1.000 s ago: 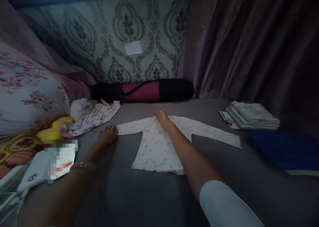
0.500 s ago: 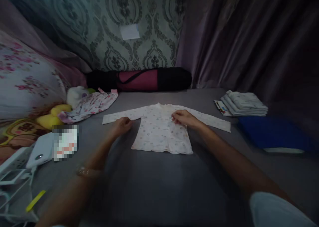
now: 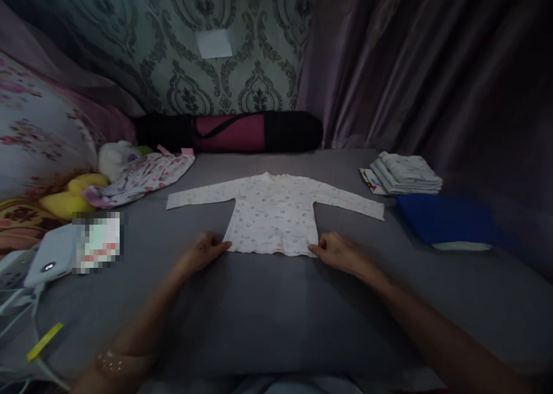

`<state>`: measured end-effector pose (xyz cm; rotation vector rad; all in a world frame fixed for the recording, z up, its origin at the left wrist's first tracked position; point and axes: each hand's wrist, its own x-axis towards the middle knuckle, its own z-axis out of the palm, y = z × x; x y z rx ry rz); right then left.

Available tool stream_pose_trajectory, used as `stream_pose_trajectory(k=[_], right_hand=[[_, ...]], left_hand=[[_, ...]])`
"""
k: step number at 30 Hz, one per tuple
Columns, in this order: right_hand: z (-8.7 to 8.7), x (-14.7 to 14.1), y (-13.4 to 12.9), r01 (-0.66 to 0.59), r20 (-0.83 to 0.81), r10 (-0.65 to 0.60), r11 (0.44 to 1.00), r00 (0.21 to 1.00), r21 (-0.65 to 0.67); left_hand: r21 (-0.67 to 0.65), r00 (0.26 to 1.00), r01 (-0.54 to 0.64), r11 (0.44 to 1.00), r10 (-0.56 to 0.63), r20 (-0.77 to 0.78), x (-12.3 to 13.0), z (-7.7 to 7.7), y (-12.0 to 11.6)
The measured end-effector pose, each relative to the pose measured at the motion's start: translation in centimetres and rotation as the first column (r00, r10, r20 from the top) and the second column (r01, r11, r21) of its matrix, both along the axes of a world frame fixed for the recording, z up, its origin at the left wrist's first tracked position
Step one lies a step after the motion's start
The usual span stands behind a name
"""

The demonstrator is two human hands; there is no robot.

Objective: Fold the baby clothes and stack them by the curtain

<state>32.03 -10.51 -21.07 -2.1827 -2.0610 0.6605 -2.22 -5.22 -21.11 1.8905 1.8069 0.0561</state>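
Note:
A small white long-sleeved shirt [image 3: 274, 215] with a faint print lies flat on the grey bed sheet [image 3: 276, 302], its collar away from me and both sleeves spread out sideways. At the shirt's lower left corner, my left hand [image 3: 205, 251] pinches the hem between thumb and fingers. My right hand [image 3: 339, 251] grips the lower right corner of the hem in the same way. The fingertips beneath the cloth are hidden.
Folded clothes [image 3: 406, 174] are stacked at the right, behind a blue folded item [image 3: 447, 220]. A black and pink long bag [image 3: 228, 132] lies along the wall. On the left are printed clothing [image 3: 149, 178], plush toys [image 3: 118, 159], a white power bank [image 3: 52, 256] with cables and a yellow strip [image 3: 45, 342].
My right hand has come down from the shirt's chest to its lower right corner. My left hand has moved from beside the left sleeve to the lower left corner. Both now hold the hem.

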Motion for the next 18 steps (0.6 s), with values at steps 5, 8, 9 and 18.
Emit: stream_pose_trajectory(k=[5,8,9,18], right_hand=[[-0.2,1.0,0.5,0.005,-0.098,-0.011,0.998,0.995,-0.064],[0.0,1.4,0.8,0.014,-0.134,-0.028,0.994,0.991,-0.104],[0.0,1.4,0.8,0.01,-0.133,-0.025,0.994,0.991,-0.11],[0.9,1.1,1.6,-0.069,-0.046,0.073,0.994,0.996,0.081]], left_hand=[[-0.062,0.998,-0.049,0.997,0.05,0.03,-0.2,1.4,0.2],[-0.078,0.998,-0.049,0.996,0.052,0.04,-0.6,1.9,0.2],[-0.083,0.999,-0.033,0.996,0.037,0.037,-0.8,1.9,0.2],[0.216,0.987,0.158,0.964,-0.159,-0.011,-0.8,-0.1,2.3]])
